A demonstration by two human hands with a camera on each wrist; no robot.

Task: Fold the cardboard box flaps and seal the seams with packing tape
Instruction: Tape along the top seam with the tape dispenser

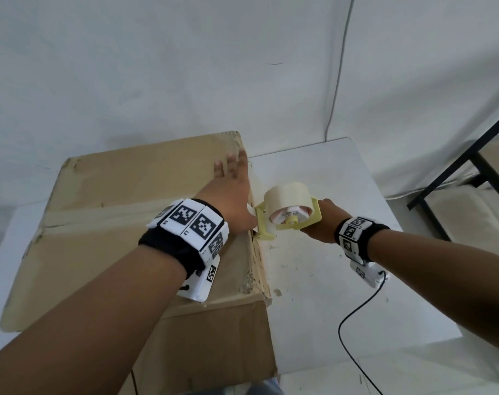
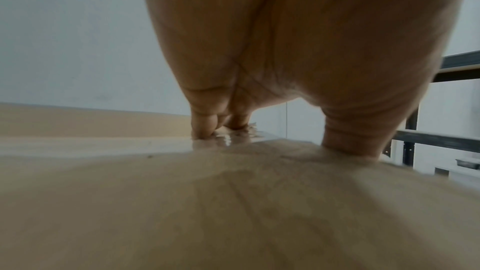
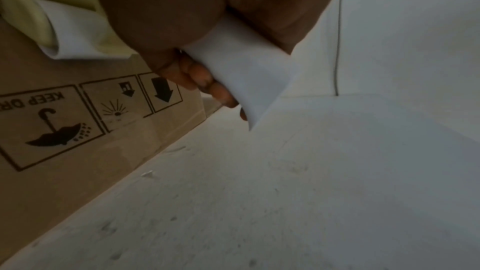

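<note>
A closed cardboard box (image 1: 123, 212) stands on a white table (image 1: 322, 275), with a strip of tape (image 1: 100, 216) running along its top seam. My left hand (image 1: 231, 189) lies flat on the box top near the right edge, fingers straight, pressing on the cardboard (image 2: 233, 192). My right hand (image 1: 325, 220) grips the white handle (image 3: 246, 73) of a yellow tape dispenser (image 1: 288, 212) carrying a beige roll. The dispenser's front sits against the upper right side of the box. That side of the box (image 3: 64, 122) bears printed handling symbols.
A black cable (image 1: 353, 337) runs from my right wrist across the table toward the near edge. A black metal frame (image 1: 470, 166) stands at the far right. A grey cord (image 1: 336, 81) hangs down the white wall behind the table.
</note>
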